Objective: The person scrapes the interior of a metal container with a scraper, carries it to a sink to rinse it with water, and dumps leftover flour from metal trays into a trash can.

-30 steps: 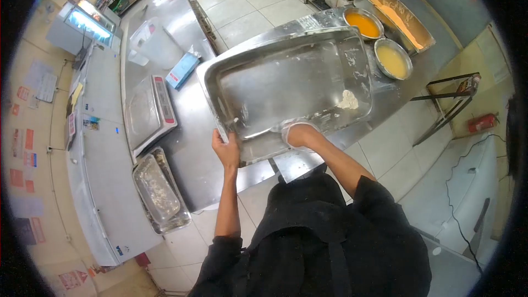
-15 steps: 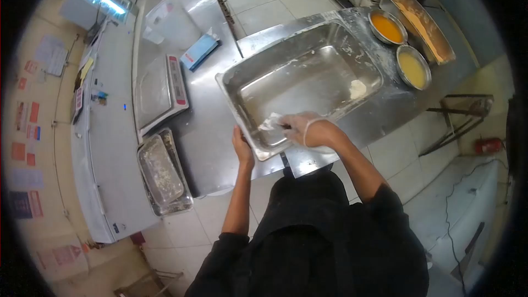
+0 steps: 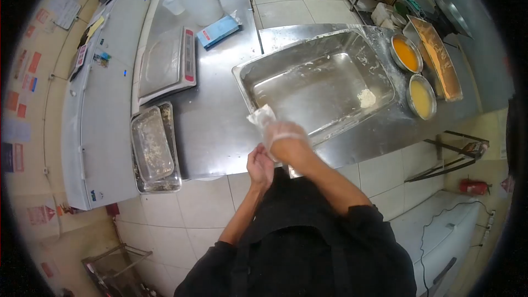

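Note:
A large steel pan (image 3: 324,131) stands on the worktop, with white residue on its walls and a pale lump (image 3: 366,98) at its right end. My right hand (image 3: 286,136), in a clear plastic glove, is closed on a white crumpled-looking thing (image 3: 262,116) whose kind I cannot make out. This thing is over the pan's left rim; the glove hides the near left corner. My left hand (image 3: 260,166) is bare, cupped with its palm showing, just below the right hand at the worktop's front edge. Its fingertips are partly hidden, and nothing shows in it.
Bowls of orange liquid (image 3: 406,54) and yellow liquid (image 3: 422,98) stand right of the pan, beside a long tin (image 3: 437,58) with orange-brown contents. Left are a scale (image 3: 168,66), a blue packet (image 3: 218,31), a clear jug (image 3: 201,0) and stacked trays (image 3: 153,148).
My right hand has lifted the white thing from the pan floor toward the left rim. My left hand has left the pan's left side and turned palm up near the right hand. The view has shifted.

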### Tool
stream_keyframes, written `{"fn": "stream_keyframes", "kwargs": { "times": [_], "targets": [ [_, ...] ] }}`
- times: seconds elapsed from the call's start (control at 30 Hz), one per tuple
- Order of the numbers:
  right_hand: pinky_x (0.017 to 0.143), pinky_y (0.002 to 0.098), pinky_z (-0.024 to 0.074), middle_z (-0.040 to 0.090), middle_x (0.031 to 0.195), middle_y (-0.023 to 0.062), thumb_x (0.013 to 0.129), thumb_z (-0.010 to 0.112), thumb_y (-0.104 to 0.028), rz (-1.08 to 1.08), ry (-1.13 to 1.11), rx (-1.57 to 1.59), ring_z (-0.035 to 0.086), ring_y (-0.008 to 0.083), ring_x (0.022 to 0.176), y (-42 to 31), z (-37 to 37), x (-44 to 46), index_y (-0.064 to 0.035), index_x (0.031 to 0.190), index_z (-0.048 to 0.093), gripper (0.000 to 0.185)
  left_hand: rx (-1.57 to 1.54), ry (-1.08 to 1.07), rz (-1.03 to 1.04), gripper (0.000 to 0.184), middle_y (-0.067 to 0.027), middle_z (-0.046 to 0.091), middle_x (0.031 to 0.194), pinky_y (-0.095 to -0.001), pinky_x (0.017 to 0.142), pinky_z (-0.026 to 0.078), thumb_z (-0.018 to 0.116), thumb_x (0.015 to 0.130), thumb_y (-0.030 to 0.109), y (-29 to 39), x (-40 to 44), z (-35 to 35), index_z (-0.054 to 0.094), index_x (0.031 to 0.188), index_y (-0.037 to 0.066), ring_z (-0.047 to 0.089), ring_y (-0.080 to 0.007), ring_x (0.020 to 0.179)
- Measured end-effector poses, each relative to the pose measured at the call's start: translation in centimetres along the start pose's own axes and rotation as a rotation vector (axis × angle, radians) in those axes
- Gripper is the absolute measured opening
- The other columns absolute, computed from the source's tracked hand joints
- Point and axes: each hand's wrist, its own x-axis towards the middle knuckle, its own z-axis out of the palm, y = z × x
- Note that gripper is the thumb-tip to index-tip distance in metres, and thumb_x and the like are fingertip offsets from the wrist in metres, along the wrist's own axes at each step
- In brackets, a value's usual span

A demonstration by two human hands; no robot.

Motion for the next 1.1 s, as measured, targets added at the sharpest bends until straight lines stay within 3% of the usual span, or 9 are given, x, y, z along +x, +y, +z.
{"fn": "stream_keyframes", "kwargs": {
  "times": [0.13, 0.33, 0.4, 0.67, 0.73, 0.87, 0.93, 1.0, 1.1],
  "targets": [
    [0.072, 0.0422, 0.0521, 0.066, 0.088, 0.0193, 0.079, 0.055, -0.013, -0.041, -0.213, -0.151, 0.065, 0.0337, 0.082, -1.4, -3.2, -2.6, -0.0054, 0.096, 0.062, 0.02, -0.076, -0.034, -0.021, 0.023, -0.0075, 0.056, 0.096, -0.0299, 0.098, 0.035, 0.041, 0.092, 0.02, -0.3, 0.3, -2.1, 0.054, 0.096, 0.002, 0.051, -0.0195, 0.102],
    [0.07, 0.0431, 0.0516, 0.066, 0.085, 0.0178, 0.079, 0.056, -0.015, 0.002, 0.009, -0.076, 0.065, 0.0333, 0.081, -0.2, 0.4, 1.7, -0.0072, 0.094, 0.062, 0.018, 0.014, 0.031, 0.014, 0.024, -0.0086, 0.057, 0.102, -0.0324, 0.1, 0.034, 0.039, 0.092, 0.021, -0.5, 0.6, 0.2, 0.054, 0.1, 0.004, 0.051, -0.0203, 0.105],
    [0.07, 0.0432, 0.0515, 0.066, 0.085, 0.0169, 0.08, 0.056, -0.017, -0.114, -0.035, -0.213, 0.066, 0.0317, 0.082, 0.4, 1.4, 3.6, -0.0078, 0.091, 0.063, 0.016, 0.055, -0.004, -0.03, 0.026, -0.0082, 0.057, 0.104, -0.0343, 0.101, 0.033, 0.037, 0.093, 0.023, 0.4, -0.1, 2.3, 0.053, 0.1, 0.004, 0.05, -0.0208, 0.106],
    [0.071, 0.0404, 0.0527, 0.067, 0.09, 0.0179, 0.078, 0.056, -0.013, 0.088, -0.134, -0.139, 0.066, 0.029, 0.086, -1.8, -1.6, 4.5, -0.0043, 0.086, 0.067, 0.016, 0.199, -0.035, -0.066, 0.034, -0.0081, 0.055, 0.116, -0.0346, 0.1, 0.033, 0.037, 0.094, 0.023, -0.6, 0.0, -0.4, 0.051, 0.116, 0.001, 0.049, -0.0199, 0.112],
    [0.071, 0.0407, 0.0527, 0.067, 0.09, 0.0178, 0.078, 0.057, -0.012, 0.06, -0.153, -0.15, 0.066, 0.0295, 0.085, -1.8, -1.5, 5.3, -0.0046, 0.085, 0.067, 0.015, 0.387, -0.126, 0.084, 0.036, -0.0103, 0.053, 0.121, -0.0359, 0.101, 0.032, 0.039, 0.092, 0.022, -0.4, 0.6, 0.3, 0.049, 0.118, -0.001, 0.046, -0.0212, 0.118],
    [0.064, 0.0405, 0.0539, 0.067, 0.082, 0.0182, 0.075, 0.056, -0.009, -0.063, 0.09, -0.205, 0.067, 0.0318, 0.077, -0.2, 1.1, 7.4, -0.0041, 0.083, 0.068, 0.015, 0.412, -0.078, 0.103, 0.036, -0.0114, 0.051, 0.122, -0.0359, 0.103, 0.028, 0.043, 0.091, 0.017, -0.9, -0.2, 1.9, 0.045, 0.122, -0.002, 0.042, -0.0211, 0.12],
    [0.067, 0.0404, 0.0542, 0.067, 0.084, 0.0182, 0.076, 0.055, -0.009, -0.145, 0.184, -0.201, 0.067, 0.0325, 0.079, -0.1, 0.1, 8.5, -0.0037, 0.085, 0.069, 0.017, 0.43, -0.108, 0.014, 0.014, -0.0006, 0.047, 0.089, -0.0224, 0.07, 0.043, 0.047, 0.091, 0.018, -1.4, 0.0, 0.5, 0.048, 0.101, 0.008, 0.051, -0.0101, 0.086],
    [0.077, 0.0411, 0.0526, 0.066, 0.095, 0.0191, 0.076, 0.053, -0.008, -0.034, -0.087, -0.207, 0.066, 0.033, 0.088, -2.4, -4.3, 8.5, -0.0015, 0.091, 0.068, 0.022, 0.773, -0.175, -0.075, 0.012, -0.0012, 0.04, 0.082, -0.0268, 0.067, 0.048, 0.048, 0.091, 0.019, -1.3, -0.9, 0.8, 0.045, 0.095, 0.008, 0.053, -0.0124, 0.08],
    [0.075, 0.0418, 0.053, 0.066, 0.094, 0.0204, 0.077, 0.05, -0.007, -0.012, 0.047, -0.195, 0.066, 0.0328, 0.086, -1.9, -2.3, 6.6, -0.002, 0.092, 0.067, 0.023, 0.777, -0.305, -0.179, 0.025, -0.0068, 0.049, 0.092, -0.0314, 0.066, 0.051, 0.044, 0.095, 0.019, -3.4, -2.1, 1.9, 0.044, 0.113, 0.002, 0.056, -0.0169, 0.075]
  ]
}}
